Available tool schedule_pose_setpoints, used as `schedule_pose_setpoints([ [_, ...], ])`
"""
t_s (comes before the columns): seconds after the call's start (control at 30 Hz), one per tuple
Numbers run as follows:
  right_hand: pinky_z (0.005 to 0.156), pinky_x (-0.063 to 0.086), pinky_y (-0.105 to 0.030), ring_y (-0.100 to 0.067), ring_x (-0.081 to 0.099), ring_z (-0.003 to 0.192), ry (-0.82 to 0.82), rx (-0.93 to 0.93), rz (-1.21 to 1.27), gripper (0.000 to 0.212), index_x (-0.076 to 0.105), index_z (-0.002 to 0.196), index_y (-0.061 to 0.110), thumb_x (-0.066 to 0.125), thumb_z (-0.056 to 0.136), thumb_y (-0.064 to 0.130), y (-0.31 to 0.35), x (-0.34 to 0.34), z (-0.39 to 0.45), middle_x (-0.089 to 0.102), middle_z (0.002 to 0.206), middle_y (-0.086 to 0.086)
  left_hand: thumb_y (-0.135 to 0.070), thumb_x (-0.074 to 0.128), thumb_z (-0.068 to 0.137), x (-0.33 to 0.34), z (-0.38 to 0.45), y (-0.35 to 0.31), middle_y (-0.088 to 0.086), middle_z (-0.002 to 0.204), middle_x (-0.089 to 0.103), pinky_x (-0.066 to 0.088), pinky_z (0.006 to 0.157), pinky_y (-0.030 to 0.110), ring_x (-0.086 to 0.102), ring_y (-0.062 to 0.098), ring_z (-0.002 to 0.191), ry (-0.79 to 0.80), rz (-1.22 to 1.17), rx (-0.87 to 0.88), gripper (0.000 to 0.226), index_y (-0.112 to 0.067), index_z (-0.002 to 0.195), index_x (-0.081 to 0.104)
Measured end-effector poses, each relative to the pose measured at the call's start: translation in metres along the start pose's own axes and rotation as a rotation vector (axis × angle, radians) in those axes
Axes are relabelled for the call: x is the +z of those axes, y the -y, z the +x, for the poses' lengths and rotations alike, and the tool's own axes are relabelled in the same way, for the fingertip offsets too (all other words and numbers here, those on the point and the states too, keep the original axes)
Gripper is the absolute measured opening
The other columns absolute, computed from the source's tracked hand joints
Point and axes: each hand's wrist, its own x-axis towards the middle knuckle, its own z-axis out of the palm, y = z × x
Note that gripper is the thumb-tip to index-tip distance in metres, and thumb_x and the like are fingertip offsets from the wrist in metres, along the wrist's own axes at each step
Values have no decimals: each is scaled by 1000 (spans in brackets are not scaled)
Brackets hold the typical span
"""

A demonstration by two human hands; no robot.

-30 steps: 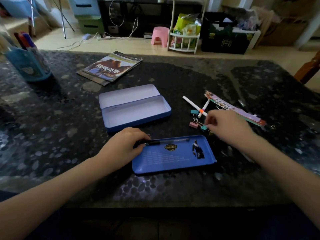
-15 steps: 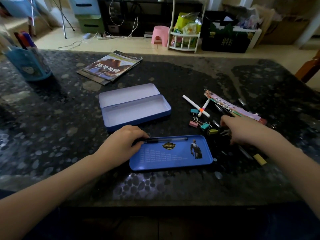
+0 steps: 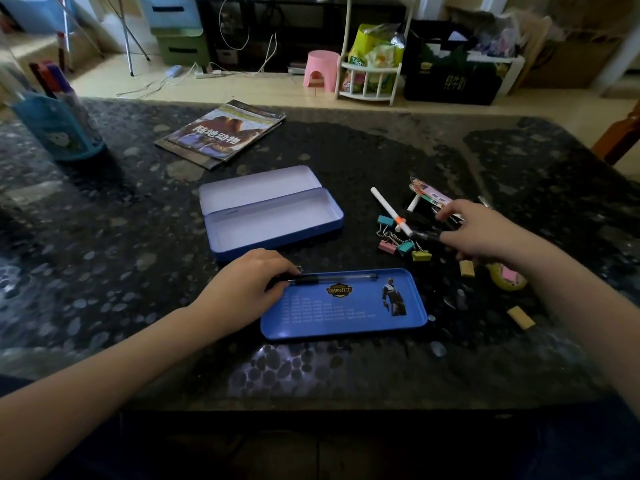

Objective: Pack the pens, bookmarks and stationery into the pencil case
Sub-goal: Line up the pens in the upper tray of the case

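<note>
The open blue pencil case (image 3: 270, 216) lies mid-table with its lid folded back. In front of it sits its blue inner tray (image 3: 343, 306), with a black pen (image 3: 336, 278) along the far rim. My left hand (image 3: 249, 289) rests on the tray's left end, fingers curled over that pen's end. My right hand (image 3: 481, 237) hovers over the stationery pile and pinches a dark pen (image 3: 424, 233) that points left. Near it lie a white pen (image 3: 389, 209), coloured binder clips (image 3: 403, 245) and bookmarks (image 3: 433, 195).
Two yellow erasers (image 3: 467, 268) (image 3: 520, 317) and a round yellow item (image 3: 507, 278) lie right of the tray. A magazine (image 3: 221, 133) lies at the back, and a blue pen holder (image 3: 59, 129) stands far left. A wooden chair (image 3: 620, 136) stands at the right edge.
My right hand has left the binder clips, reached into the pile further right and come up pinching a dark pen. The erasers are now uncovered. My left hand has stayed on the tray.
</note>
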Motion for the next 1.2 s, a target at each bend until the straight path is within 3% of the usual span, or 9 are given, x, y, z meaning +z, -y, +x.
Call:
schedule_pose_setpoints([
  [0.17, 38, 36, -21, -11, 53, 48, 42, -62, 151, 24, 53, 111, 18, 63, 89, 22, 6, 3, -6, 70, 73, -6, -19, 57, 90, 0, 0, 0, -12, 105, 60, 32, 72, 7, 40, -3, 88, 0, -4, 2, 27, -24, 117, 63],
  [0.33, 43, 42, -12, -2, 57, 56, 190, -291, 60, 6, 58, 92, 23, 62, 89, 26, 20, 12, -22, 69, 78, 4, -18, 62, 88, -3, 1, -4, -14, 99, 59, 35, 67, 5, 43, -7, 80, 18, -57, -9, 27, -25, 114, 65],
  [0.43, 55, 47, -12, -4, 62, 73, 357, -428, -5, 10, 63, 95, 26, 64, 87, 20, 28, 29, -34, 65, 91, 3, -18, 64, 87, -3, 0, -8, -13, 100, 61, 36, 71, 5, 47, -6, 86, 41, -99, 0, 28, -25, 113, 66],
  [0.53, 85, 51, -22, -2, 62, 80, 421, -527, -57, 14, 67, 96, 26, 67, 85, 18, 31, 48, -42, 66, 89, 8, -16, 66, 85, -3, -1, -9, -13, 100, 64, 39, 78, 7, 52, -4, 90, 47, -144, 4, 28, -25, 111, 67],
  [0.63, 98, 42, -22, 3, 61, 79, 321, -605, -103, 12, 68, 91, 22, 71, 81, 17, 30, 65, -44, 67, 86, 11, -16, 67, 84, -2, 0, -7, -13, 101, 65, 43, 84, 12, 53, -4, 92, 46, -153, 0, 27, -26, 110, 68],
  [0.73, 83, 53, -28, -2, 62, 81, 213, -644, -26, 8, 68, 83, 19, 74, 78, 18, 30, 77, -45, 68, 87, 7, -17, 66, 85, -2, 1, -7, -14, 101, 65, 43, 85, 13, 53, -5, 93, 54, -148, 2, 28, -26, 110, 68],
  [0.93, 78, 48, -33, -9, 52, 85, 36, -777, -95, 11, 61, 78, 21, 71, 81, 24, 35, 98, -45, 54, 86, 7, -28, 60, 88, 1, 0, -8, -14, 100, 64, 47, 83, 18, 55, -4, 91, 17, -168, 15, 27, -27, 114, 66],
  [1.07, 78, 46, -35, -11, 54, 84, 10, -815, -86, 7, 66, 84, 22, 69, 82, 28, 34, 102, -41, 56, 84, 8, -66, 59, 71, 1, -4, -11, -21, 122, 46, 37, 98, 18, 41, -5, 112, 134, -123, 88, 69, -38, 133, 44],
  [1.2, 75, 46, -32, -11, 58, 81, -16, -869, -55, 8, 73, 88, 20, 69, 82, 24, 30, 101, -40, 60, 79, 8, -82, 57, 59, 6, -8, -15, -21, 137, 31, 26, 105, 22, 24, -7, 120, 224, 1, 160, 96, -41, 141, 25],
])
